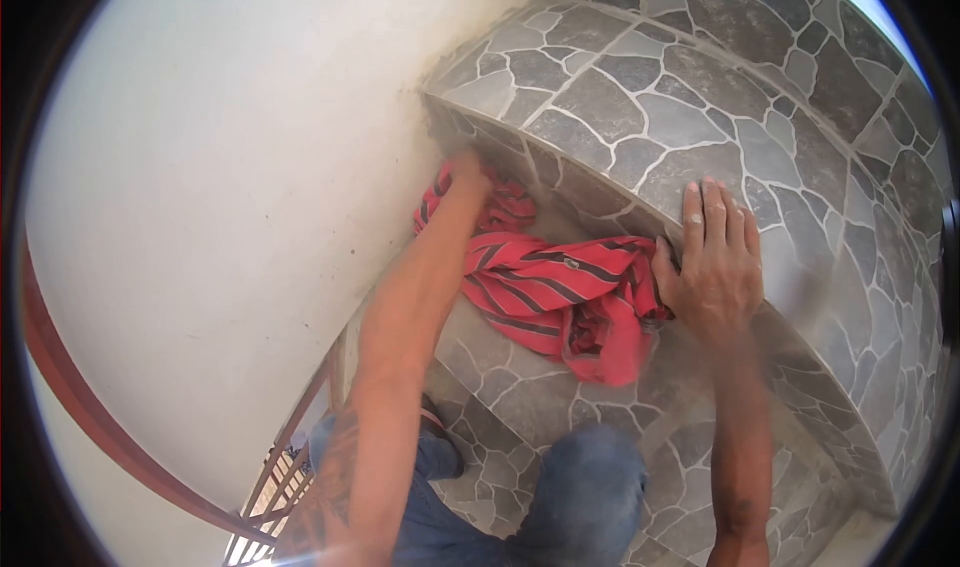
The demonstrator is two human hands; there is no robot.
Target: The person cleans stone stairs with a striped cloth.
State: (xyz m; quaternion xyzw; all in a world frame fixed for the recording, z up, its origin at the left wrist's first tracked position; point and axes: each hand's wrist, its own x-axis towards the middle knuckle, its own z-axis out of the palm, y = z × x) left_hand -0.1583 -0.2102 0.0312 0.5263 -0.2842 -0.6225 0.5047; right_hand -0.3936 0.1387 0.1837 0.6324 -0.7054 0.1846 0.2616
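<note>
A red cloth with dark stripes and a small emblem (560, 292) lies bunched and twisted on the stone-patterned step. My left hand (466, 170) is closed on its far end, in the corner where the white wall meets the riser; the hand is slightly blurred and its fingertips are hidden. The rest of the cloth trails to the right, toward my other hand. My right hand (718, 272) rests flat on the edge of the step above, fingers stretched out and pale marks on them. Its thumb is close to the cloth's right end.
Steps with grey stone-pattern tiles (620, 97) rise in front and curve to the right. A smooth white wall (230, 167) stands on the left. A reddish-brown rail (110, 437) and barred railing are at lower left. My jeans-clad knee (590, 487) is below the cloth.
</note>
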